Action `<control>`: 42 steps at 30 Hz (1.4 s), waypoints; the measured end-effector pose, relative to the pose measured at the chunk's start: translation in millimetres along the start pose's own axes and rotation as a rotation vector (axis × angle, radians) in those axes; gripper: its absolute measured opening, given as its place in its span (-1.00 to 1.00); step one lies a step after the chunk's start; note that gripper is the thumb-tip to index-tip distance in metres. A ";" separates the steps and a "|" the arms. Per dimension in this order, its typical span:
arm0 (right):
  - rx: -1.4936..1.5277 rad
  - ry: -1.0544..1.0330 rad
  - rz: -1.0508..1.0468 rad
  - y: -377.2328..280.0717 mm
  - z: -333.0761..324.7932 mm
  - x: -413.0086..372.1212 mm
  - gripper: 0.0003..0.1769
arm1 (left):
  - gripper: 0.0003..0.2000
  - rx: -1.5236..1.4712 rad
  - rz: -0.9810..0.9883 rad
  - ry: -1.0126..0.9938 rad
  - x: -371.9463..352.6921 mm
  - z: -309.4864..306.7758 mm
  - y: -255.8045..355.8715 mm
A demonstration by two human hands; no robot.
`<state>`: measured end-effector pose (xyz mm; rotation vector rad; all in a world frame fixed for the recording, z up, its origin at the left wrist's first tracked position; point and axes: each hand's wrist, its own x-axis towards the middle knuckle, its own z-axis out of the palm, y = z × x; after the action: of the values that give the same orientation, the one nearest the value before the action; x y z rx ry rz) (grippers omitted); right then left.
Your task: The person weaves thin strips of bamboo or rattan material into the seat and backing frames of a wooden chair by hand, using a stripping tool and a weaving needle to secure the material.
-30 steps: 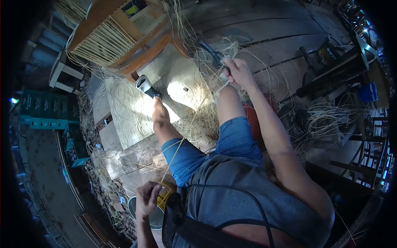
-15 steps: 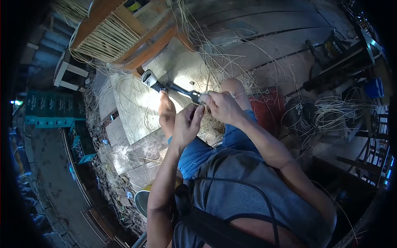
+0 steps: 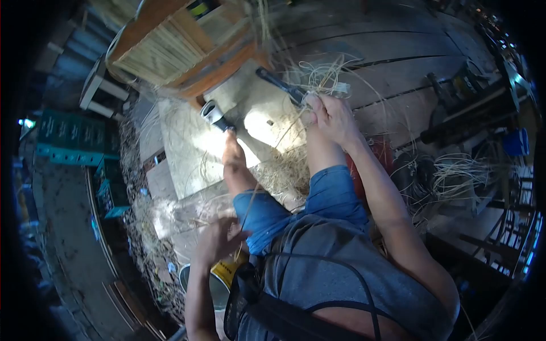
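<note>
The person sits over a plank floor (image 3: 398, 62) in a cluttered workshop, and loose cane fibres lie everywhere on it. One plywood sheet (image 3: 187, 153) with a sun patch lies under the two bare legs. I count one woven chair frame (image 3: 165, 51), one coil of cane (image 3: 460, 173), one blue container (image 3: 515, 142), and a row of green crates (image 3: 68, 139) too dim to count.

The right hand (image 3: 333, 116) is closed firmly around one dark tool (image 3: 281, 85), above the knee. The left hand (image 3: 219, 238) is blurred beside the hip, and one thin cane strand (image 3: 253, 196) runs to it. I cannot tell if it grips.
</note>
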<state>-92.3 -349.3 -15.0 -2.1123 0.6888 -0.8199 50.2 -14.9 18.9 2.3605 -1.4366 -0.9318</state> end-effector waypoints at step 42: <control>0.001 -0.133 0.008 -48.5 29.3 -43.5 -0.67 | -0.69 -0.799 0.147 0.250 122.7 10.7 79.8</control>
<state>-89.2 -278.5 -5.6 -2.1398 0.6253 -0.6688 25.5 -158.4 0.7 1.6782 -0.8886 -0.9049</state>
